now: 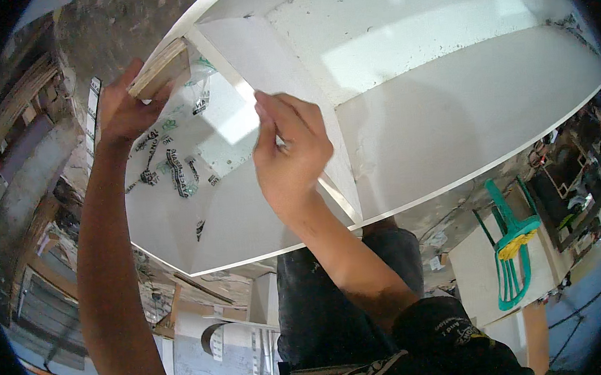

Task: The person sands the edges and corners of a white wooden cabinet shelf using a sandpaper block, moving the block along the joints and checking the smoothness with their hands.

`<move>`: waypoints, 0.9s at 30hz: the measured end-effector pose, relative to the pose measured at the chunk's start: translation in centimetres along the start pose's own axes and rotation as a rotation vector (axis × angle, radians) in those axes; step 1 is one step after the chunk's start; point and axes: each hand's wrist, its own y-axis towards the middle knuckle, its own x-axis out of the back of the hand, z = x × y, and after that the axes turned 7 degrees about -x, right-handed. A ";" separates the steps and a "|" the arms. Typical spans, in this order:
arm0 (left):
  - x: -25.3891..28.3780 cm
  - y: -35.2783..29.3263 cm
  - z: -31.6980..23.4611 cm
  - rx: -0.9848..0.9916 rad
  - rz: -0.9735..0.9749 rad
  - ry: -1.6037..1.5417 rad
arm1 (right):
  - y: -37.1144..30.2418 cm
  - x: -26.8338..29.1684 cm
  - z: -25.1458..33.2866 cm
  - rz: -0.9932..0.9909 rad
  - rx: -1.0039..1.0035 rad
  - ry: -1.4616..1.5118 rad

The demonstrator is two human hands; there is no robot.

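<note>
A large white cabinet carcass (407,124) lies in front of me, split by a white divider panel (285,70). My left hand (124,113) grips a small wooden block (160,70) at the cabinet's far left, by the upper end of the divider. My right hand (294,149) is above the divider's front edge, thumb and forefinger pinched together. Whatever those fingertips hold, if anything, is too small to make out. Clear plastic wrap (177,168) with dark and green print lies in the left compartment.
A green plastic chair (517,242) with something yellow on it stands at the right. Stacked boards (12,103) are along the left side. A cluttered area (579,189) lies beyond the cabinet's right edge. My legs (322,304) are close to the cabinet's near edge.
</note>
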 end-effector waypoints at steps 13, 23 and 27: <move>-1.3 0.2 0.6 -0.062 -0.118 0.027 | -4.7 5.6 -4.9 0.101 0.166 -0.158; -1.0 -0.4 -1.1 -0.184 -0.200 0.012 | -7.2 8.6 -8.1 0.009 0.252 -0.147; -1.5 -0.8 -0.2 -0.373 -0.421 0.093 | -8.0 8.3 -7.0 -0.016 0.185 -0.146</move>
